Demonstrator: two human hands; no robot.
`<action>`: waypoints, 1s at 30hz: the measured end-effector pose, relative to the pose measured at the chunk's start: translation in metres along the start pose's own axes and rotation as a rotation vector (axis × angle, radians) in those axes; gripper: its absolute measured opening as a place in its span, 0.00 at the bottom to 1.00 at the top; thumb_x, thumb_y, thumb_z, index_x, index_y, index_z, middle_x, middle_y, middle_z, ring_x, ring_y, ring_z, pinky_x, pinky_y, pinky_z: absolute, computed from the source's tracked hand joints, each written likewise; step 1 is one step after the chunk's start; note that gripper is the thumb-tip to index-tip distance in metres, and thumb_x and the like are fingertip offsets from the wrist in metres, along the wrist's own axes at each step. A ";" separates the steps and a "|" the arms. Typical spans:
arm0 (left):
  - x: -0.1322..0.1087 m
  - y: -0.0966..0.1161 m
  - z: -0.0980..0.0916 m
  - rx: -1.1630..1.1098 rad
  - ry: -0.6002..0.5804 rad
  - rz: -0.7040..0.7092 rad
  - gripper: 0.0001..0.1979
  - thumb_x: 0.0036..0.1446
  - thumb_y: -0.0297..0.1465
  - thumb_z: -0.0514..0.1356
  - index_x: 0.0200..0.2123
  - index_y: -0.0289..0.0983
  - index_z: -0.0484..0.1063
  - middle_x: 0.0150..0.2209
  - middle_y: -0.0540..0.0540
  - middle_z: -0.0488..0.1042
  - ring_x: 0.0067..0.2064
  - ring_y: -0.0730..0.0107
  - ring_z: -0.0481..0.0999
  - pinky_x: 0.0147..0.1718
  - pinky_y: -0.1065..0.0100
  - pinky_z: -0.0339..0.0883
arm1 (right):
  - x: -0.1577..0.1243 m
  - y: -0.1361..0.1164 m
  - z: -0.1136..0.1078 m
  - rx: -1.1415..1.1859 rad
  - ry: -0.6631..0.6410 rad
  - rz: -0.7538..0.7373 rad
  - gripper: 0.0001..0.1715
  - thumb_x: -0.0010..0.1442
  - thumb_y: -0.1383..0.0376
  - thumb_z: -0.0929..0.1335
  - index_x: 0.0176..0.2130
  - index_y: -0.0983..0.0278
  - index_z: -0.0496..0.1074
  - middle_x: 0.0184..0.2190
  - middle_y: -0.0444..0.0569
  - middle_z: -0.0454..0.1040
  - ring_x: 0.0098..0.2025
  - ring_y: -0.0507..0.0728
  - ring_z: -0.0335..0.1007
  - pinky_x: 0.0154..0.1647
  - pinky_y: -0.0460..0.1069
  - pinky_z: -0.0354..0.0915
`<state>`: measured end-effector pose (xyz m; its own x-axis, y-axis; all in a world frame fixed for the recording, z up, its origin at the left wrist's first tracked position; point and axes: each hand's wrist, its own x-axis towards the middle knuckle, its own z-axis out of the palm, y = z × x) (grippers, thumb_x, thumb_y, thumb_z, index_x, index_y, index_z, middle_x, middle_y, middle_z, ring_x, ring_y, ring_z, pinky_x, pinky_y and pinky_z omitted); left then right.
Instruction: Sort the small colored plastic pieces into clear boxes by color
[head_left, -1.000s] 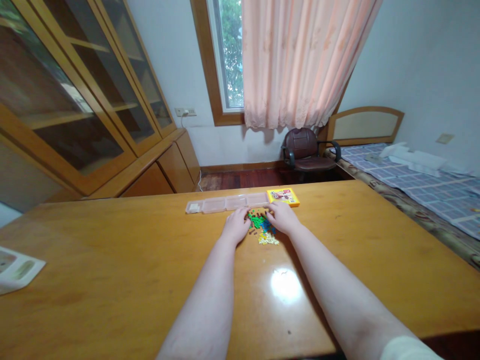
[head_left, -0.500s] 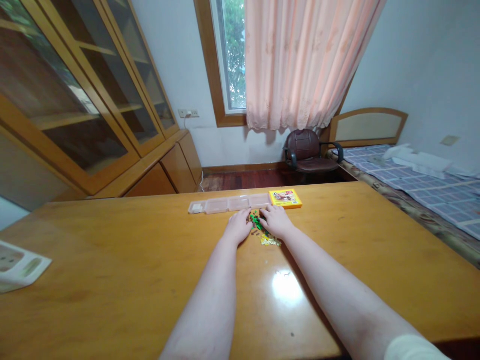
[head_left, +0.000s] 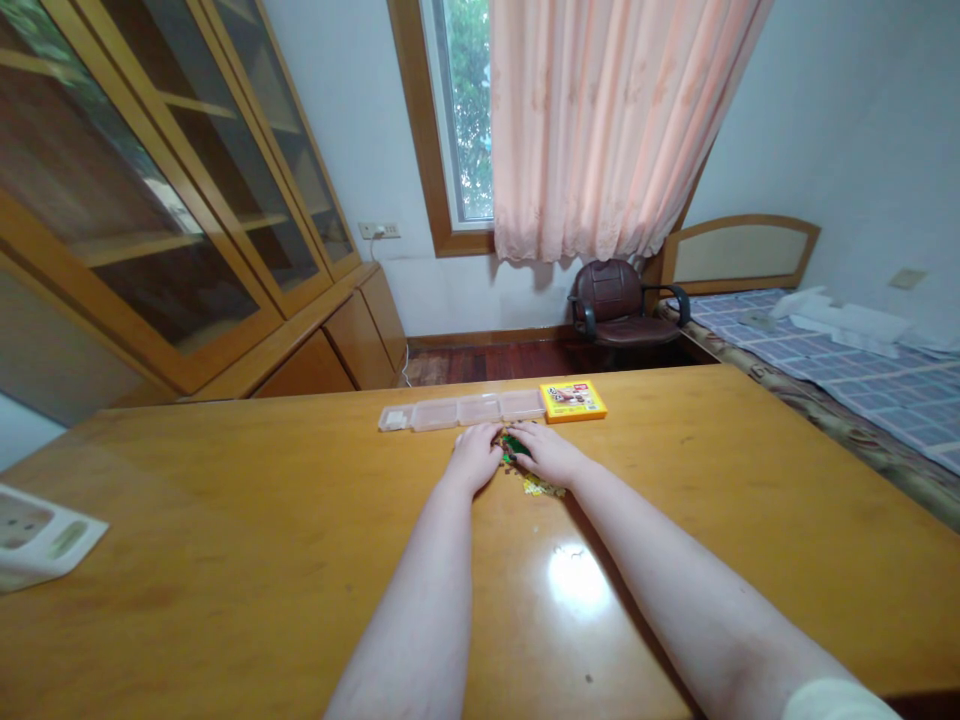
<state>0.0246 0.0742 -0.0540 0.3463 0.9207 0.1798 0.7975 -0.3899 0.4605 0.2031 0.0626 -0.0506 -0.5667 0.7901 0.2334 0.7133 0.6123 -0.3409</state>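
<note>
My left hand (head_left: 478,456) rests on the table at the left side of a small pile of toy building bricks. Its fingers curve toward the pile, with the thumb apart and no brick visibly gripped. From the right, my right hand (head_left: 551,455) reaches over the same pile, fingers stretched out and thumb apart. Between the two hands lie green bricks (head_left: 514,446), partly covered by the right fingers, with small brown ones beside them. Yellow and white bricks (head_left: 541,487) are spread just below my right hand.
Behind the hands stands a row of clear plastic trays (head_left: 478,408). A yellow box (head_left: 574,401) adjoins its right end. A white object with cutouts (head_left: 49,535) sits at the table's left edge. Beyond the wooden table (head_left: 262,560) are a chair (head_left: 622,305) and a bed.
My right hand has shifted slightly left and down over the green bricks, covering more of them and narrowing the gap to my left hand. The left hand has barely moved.
</note>
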 end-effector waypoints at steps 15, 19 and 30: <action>0.001 -0.001 0.009 -0.277 -0.080 0.014 0.29 0.50 0.23 0.52 0.58 0.35 0.61 0.59 0.43 0.64 0.59 0.65 0.62 0.60 0.63 0.53 | 0.000 -0.002 -0.004 0.284 0.071 0.018 0.20 0.59 0.68 0.61 0.51 0.64 0.70 0.48 0.53 0.73 0.49 0.57 0.69 0.52 0.53 0.62; 0.000 0.003 0.008 -0.227 -0.077 0.033 0.28 0.53 0.26 0.53 0.59 0.37 0.59 0.59 0.43 0.63 0.60 0.65 0.62 0.60 0.62 0.53 | -0.006 0.009 -0.012 0.300 0.204 0.168 0.18 0.59 0.68 0.60 0.46 0.63 0.73 0.44 0.52 0.75 0.46 0.57 0.69 0.50 0.54 0.63; -0.009 0.028 0.018 -0.035 -0.173 0.107 0.30 0.56 0.39 0.54 0.61 0.37 0.57 0.61 0.42 0.60 0.62 0.58 0.57 0.62 0.57 0.46 | -0.029 0.003 0.024 0.820 0.575 0.686 0.23 0.60 0.52 0.57 0.38 0.65 0.70 0.37 0.53 0.74 0.40 0.57 0.71 0.44 0.52 0.66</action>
<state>0.0527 0.0543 -0.0583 0.5102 0.8565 0.0784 0.7352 -0.4817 0.4769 0.2120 0.0415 -0.0803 0.2406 0.9676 0.0771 0.2024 0.0277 -0.9789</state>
